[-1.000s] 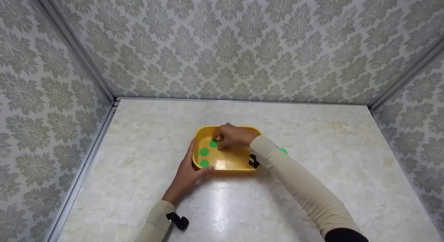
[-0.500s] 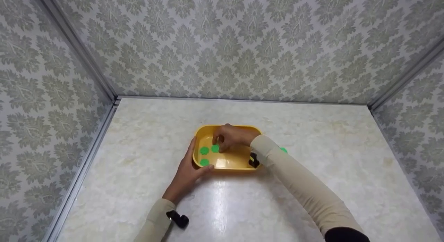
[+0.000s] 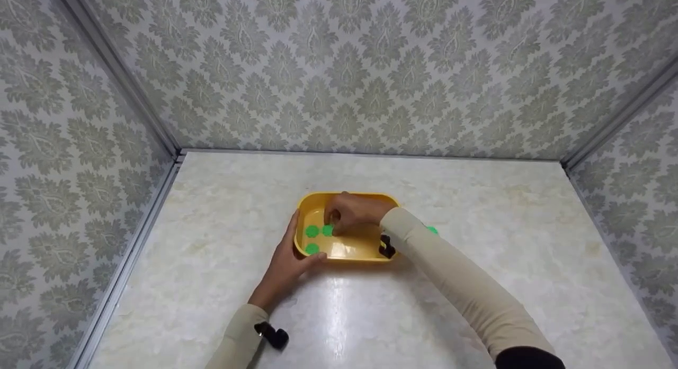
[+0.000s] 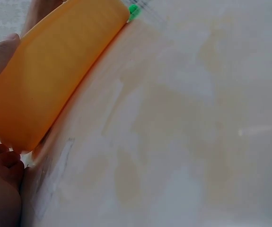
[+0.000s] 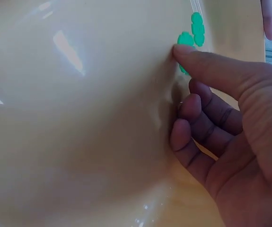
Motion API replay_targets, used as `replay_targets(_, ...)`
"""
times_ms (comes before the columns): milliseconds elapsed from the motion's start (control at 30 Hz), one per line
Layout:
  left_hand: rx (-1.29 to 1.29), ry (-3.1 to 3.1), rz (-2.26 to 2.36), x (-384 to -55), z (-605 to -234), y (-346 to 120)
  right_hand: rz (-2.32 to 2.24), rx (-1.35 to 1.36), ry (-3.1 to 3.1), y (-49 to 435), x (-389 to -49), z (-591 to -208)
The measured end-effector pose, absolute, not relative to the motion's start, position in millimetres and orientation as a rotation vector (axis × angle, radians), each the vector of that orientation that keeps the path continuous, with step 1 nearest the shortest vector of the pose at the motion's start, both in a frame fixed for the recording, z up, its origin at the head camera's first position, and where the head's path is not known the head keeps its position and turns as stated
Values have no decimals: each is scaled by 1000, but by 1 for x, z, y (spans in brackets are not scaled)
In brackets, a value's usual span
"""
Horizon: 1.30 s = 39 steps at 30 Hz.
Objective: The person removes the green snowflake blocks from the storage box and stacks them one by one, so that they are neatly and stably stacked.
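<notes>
A yellow plastic tray (image 3: 360, 247) lies on the table, with small green scalloped discs inside near its left end. My left hand (image 3: 286, 260) holds that end, thumb on the near rim and fingers along the outer wall. Inside the tray, my right hand (image 3: 356, 209) pinches a green disc (image 3: 328, 230) at the floor; in the right wrist view its thumb lies over the disc (image 5: 185, 39), and the index finger is hidden. Left of it sits a second disc (image 3: 312, 231), almost touching. A third disc (image 3: 312, 249) lies in the near left corner.
Another green piece (image 3: 433, 230) lies outside the tray on the right, partly hidden by the right sleeve (image 3: 455, 273). The pale marbled table (image 3: 212, 226) ends at patterned walls (image 3: 344, 93) at the back and both sides.
My right hand has brought the pinched disc from farther back in the tray towards me, level with the second disc. My left hand has kept its hold on the tray.
</notes>
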<state>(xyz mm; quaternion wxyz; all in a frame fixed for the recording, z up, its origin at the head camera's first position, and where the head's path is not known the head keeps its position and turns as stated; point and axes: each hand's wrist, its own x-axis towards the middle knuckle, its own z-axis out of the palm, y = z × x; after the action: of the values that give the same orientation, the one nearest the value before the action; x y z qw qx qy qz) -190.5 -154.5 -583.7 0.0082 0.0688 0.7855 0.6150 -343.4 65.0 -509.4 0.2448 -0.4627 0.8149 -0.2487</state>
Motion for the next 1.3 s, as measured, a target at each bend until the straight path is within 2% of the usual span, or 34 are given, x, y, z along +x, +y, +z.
replay_targets(733, 200, 2449, 1903, -189, -584, -152, -642, -1230, 2214, 66, -332, -508)
replay_targets(1300, 278, 2466, 1913, -191, -586, -154, -636, -1392, 2130, 64, -332, -509)
